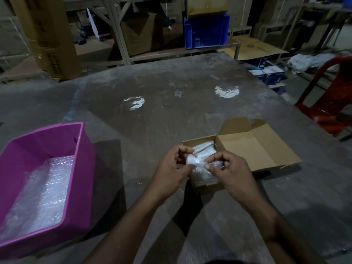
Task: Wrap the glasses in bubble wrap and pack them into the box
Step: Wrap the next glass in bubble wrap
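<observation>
A small bundle of bubble wrap is held between both hands directly over the open cardboard box. The left hand is curled at the bundle's left end, with the thumb and fingertips pinching the wrap. The right hand is curled over the bundle's right side, its thumb pressed against the plastic and its fingers bent round it. Both grips are therefore closed on the bundle. Whether a pair of glasses lies inside the wrap cannot be told, since the plastic is cloudy and the light is dim.

More wrapped bundles are seen packed inside the box, toward its far end. The box lid is folded open to the right and lies flat on the worktop.

A pink plastic tub is set on the left part of the worktop, well apart from the box, and a sheet of bubble wrap is seen lying in its bottom. Two bright patches of reflected light are visible on the grey surface further back. A red plastic chair stands beside the worktop on the right, and a blue crate is seen on shelving in the background among cardboard cartons.
</observation>
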### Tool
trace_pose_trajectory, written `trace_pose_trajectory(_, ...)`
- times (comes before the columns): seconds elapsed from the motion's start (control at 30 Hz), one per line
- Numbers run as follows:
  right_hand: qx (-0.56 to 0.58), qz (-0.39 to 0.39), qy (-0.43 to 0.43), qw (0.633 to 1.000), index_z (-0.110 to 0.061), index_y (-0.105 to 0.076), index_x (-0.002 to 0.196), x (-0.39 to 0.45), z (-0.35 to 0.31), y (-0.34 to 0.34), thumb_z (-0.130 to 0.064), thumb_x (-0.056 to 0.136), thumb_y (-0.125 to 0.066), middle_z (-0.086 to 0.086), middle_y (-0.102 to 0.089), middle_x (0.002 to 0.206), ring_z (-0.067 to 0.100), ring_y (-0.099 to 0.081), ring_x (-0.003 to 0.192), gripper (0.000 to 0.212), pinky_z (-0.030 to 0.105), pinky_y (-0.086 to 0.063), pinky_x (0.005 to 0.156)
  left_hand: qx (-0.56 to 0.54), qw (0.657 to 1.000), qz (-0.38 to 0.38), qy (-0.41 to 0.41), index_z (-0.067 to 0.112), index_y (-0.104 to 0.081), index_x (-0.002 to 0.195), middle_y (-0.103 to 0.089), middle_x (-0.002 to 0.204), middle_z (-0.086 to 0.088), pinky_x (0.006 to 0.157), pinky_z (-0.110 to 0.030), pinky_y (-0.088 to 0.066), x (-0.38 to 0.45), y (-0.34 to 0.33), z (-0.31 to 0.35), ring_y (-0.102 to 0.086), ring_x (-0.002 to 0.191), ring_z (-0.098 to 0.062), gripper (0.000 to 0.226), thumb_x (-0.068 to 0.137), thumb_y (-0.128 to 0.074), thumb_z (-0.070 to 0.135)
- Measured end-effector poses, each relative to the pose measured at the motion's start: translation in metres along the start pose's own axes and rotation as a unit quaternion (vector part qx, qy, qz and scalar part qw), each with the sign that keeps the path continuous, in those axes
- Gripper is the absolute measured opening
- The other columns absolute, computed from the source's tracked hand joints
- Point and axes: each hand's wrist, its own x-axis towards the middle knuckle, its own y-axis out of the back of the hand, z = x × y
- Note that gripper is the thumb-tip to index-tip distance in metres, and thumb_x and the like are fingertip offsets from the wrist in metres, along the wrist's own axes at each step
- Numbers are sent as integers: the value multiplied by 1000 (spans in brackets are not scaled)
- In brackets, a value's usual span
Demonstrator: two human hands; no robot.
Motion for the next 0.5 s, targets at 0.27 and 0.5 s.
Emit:
trace_pose_trajectory(0.27,-142,7,8,990,-23,-76,91,32,4,28,-8,84,-78,-10,-64,100,2,-66,80,18,11,-50,65,265,964,-8,-30,32,-71,100,-63,81,14,62,-31,-49,37,-11,6,-57,68,-5,25,79,-85,31)
trace_pose_trajectory(0.5,-382,-34,48,922,-28,-76,99,56,20,16,-18,84,-77,-11,-62,105,4,-54,83,18,17,-38,72,434,900,4,-50,34,-72,109,-68,109,13,80,-30,-46,59,-15,-7,-56,104,-9,31,80,-82,40)
